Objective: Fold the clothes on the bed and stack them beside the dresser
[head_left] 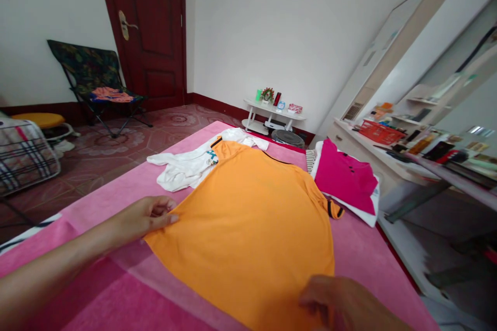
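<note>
An orange T-shirt point(256, 207) with black-striped sleeve cuffs lies spread over the pink bedcover point(361, 269), its collar at the far end. At the shirt's left edge, near the hem, my left hand point(157, 212) pinches the cloth between thumb and fingers. My right hand point(334, 297) is over the lower right part of the shirt, blurred, with its fingers bent down to the cloth; whether they grip it is unclear. A crumpled white garment point(186, 168) lies beyond the left sleeve, partly under the shirt.
Right of the shirt, a folded magenta polo shirt point(345, 176) rests on white clothing. A dressing table with a red basket point(380, 132) stands along the right side. A small white stand point(267, 108) is by the far wall. Left are a folding chair point(93, 72) and yellow stool point(37, 120).
</note>
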### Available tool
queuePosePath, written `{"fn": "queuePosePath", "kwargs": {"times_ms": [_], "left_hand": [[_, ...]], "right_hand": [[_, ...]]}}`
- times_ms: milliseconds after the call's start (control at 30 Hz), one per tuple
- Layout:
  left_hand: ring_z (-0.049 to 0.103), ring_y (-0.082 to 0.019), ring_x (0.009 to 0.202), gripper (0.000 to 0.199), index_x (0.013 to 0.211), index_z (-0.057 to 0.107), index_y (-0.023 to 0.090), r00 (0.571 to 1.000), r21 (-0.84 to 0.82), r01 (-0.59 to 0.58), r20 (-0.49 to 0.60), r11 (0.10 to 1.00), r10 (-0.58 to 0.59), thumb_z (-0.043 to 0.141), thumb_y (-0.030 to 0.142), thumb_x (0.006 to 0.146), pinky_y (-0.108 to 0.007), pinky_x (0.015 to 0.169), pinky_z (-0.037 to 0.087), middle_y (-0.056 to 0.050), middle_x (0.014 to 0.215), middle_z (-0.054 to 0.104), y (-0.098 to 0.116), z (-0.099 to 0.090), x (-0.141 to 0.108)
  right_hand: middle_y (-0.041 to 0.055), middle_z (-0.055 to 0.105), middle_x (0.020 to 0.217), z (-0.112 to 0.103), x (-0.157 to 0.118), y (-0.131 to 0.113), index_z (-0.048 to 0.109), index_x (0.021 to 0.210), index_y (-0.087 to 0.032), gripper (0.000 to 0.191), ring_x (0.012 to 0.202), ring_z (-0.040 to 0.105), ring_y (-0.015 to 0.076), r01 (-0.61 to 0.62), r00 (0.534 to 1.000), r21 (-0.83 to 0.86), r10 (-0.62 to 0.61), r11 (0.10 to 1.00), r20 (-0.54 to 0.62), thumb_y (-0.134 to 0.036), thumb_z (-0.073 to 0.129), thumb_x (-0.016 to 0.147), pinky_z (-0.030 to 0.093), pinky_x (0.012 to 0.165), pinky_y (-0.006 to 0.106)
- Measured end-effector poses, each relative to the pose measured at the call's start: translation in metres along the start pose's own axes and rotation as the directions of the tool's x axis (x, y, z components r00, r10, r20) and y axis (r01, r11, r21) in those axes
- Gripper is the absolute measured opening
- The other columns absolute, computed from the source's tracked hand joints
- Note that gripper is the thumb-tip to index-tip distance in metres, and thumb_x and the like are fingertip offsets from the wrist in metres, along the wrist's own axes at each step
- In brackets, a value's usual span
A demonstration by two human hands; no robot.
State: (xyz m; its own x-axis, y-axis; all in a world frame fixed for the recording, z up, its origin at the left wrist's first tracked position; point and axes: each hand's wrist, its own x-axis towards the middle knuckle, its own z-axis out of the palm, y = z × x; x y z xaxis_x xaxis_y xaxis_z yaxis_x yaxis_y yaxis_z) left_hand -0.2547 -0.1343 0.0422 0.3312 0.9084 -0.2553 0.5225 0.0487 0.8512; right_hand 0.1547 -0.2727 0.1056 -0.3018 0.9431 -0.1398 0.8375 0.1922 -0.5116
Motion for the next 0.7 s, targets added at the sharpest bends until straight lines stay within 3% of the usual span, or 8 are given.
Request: {"fn": "queuePosePath", "kwargs": {"times_ms": [67, 167, 233, 333, 433, 567, 700], "left_hand": [[0.047, -0.012, 0.059, 0.05, 0.077, 0.054, 0.018, 0.997, -0.014, -0.034, 0.073, 0.999, 0.035, 0.06, 0.067, 0.066, -0.021, 0.055, 0.035, 0.003, 0.063, 0.052, 0.005, -0.001, -0.003], [0.047, -0.012, 0.059, 0.042, 0.074, 0.06, 0.018, 0.977, 0.08, -0.081, 0.203, 0.994, 0.064, 0.06, 0.059, 0.07, -0.021, 0.054, 0.033, 0.003, 0.063, 0.054, 0.014, -0.008, -0.003], [0.045, -0.011, 0.056, 0.036, 0.069, 0.063, 0.017, 0.972, 0.205, -0.123, 0.224, 0.971, 0.076, 0.058, 0.053, 0.073, -0.021, 0.052, 0.03, 0.003, 0.06, 0.053, 0.022, -0.016, 0.003], [0.046, -0.012, 0.053, 0.034, 0.066, 0.065, 0.018, 0.99, 0.406, -0.135, 0.088, 0.904, 0.108, 0.054, 0.05, 0.074, -0.022, 0.05, 0.028, 0.003, 0.055, 0.053, 0.038, -0.028, 0.029], [0.055, -0.015, 0.058, 0.035, 0.085, 0.069, 0.019, 0.982, 0.509, -0.08, -0.106, 0.857, 0.155, 0.052, 0.047, 0.075, -0.023, 0.054, 0.035, 0.001, 0.064, 0.063, 0.053, -0.039, 0.073], [0.063, -0.018, 0.082, 0.042, 0.109, 0.066, 0.019, 0.904, 0.596, 0.028, -0.357, 0.803, 0.234, 0.055, 0.043, 0.077, -0.023, 0.067, 0.042, -0.004, 0.096, 0.07, 0.063, -0.051, 0.14], [0.062, -0.023, 0.095, 0.049, 0.104, 0.068, 0.017, 0.864, 0.564, 0.169, -0.479, 0.808, 0.154, 0.054, 0.056, 0.078, -0.025, 0.071, 0.043, -0.01, 0.105, 0.069, 0.071, -0.052, 0.198]], "right_hand": [[0.001, 0.069, 0.079, -0.002, 0.031, -0.012, 0.07, 0.082, -0.027, 0.016, 0.07, 0.062, 0.0158, 0.062, 0.997, 0.092, -0.066, 0.994, 0.046, -0.026, 0.059, 0.071, 0.046, 0.064, 0.023], [0.0001, 0.066, 0.081, 0.01, 0.088, -0.025, 0.069, 0.086, -0.023, 0.017, 0.073, 0.06, 0.0139, 0.169, 0.986, 0.168, -0.166, 0.971, -0.031, -0.02, 0.058, 0.072, 0.045, 0.068, 0.022], [0.0003, 0.066, 0.086, 0.028, 0.126, -0.032, 0.069, 0.092, -0.021, 0.022, 0.073, 0.059, 0.0128, 0.236, 0.97, 0.209, -0.218, 0.949, -0.103, -0.018, 0.059, 0.073, 0.045, 0.068, 0.021], [0.0017, 0.066, 0.096, 0.061, 0.174, -0.047, 0.068, 0.098, -0.02, 0.027, 0.074, 0.059, 0.0112, 0.305, 0.95, 0.258, -0.275, 0.917, -0.146, -0.016, 0.06, 0.074, 0.044, 0.068, 0.021], [0.001, 0.066, 0.097, 0.088, 0.204, -0.06, 0.068, 0.097, -0.022, 0.026, 0.068, 0.057, 0.0099, 0.342, 0.933, 0.223, -0.303, 0.913, -0.193, -0.014, 0.061, 0.073, 0.043, 0.066, 0.021], [-0.0001, 0.065, 0.089, 0.104, 0.217, -0.062, 0.07, 0.09, -0.025, 0.019, 0.072, 0.058, 0.0112, 0.356, 0.91, 0.185, -0.295, 0.916, -0.292, -0.015, 0.058, 0.078, 0.041, 0.065, 0.021], [-0.0005, 0.064, 0.084, 0.105, 0.216, -0.055, 0.071, 0.086, -0.024, 0.02, 0.073, 0.057, 0.0106, 0.385, 0.905, 0.285, -0.3, 0.878, -0.301, -0.012, 0.056, 0.079, 0.041, 0.065, 0.02]]}}
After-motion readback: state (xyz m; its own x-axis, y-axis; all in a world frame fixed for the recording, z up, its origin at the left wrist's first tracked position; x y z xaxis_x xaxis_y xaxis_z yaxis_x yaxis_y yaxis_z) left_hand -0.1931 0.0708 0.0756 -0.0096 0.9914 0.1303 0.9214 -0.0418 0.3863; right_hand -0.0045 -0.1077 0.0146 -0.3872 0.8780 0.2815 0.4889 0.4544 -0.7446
